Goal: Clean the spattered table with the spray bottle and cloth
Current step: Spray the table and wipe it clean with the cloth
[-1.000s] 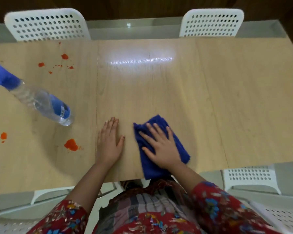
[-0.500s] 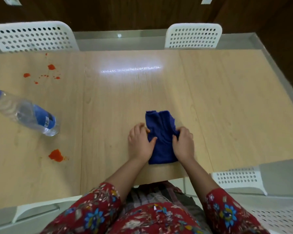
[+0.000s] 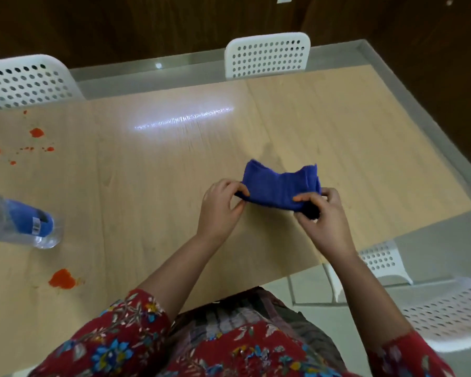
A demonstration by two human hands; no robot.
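A folded blue cloth (image 3: 280,186) is held just above the wooden table (image 3: 152,186), stretched between both hands. My left hand (image 3: 220,208) pinches its left end and my right hand (image 3: 324,219) pinches its right end. The clear spray bottle (image 3: 19,224) with a blue label stands at the left edge of the view, its top cut off. Orange-red spatters mark the table: one blot (image 3: 61,278) near the front left and a scatter of spots (image 3: 36,132) at the far left.
White perforated chairs stand around the table: two at the far side (image 3: 267,54) (image 3: 25,81) and two at the near right (image 3: 381,259) (image 3: 446,314). The table's right edge (image 3: 408,126) runs diagonally toward the near right corner.
The cloth lay flat under my right hand; both hands then gathered it at its sides. Now it is lifted off the table, pinched at both ends. The view has shifted right.
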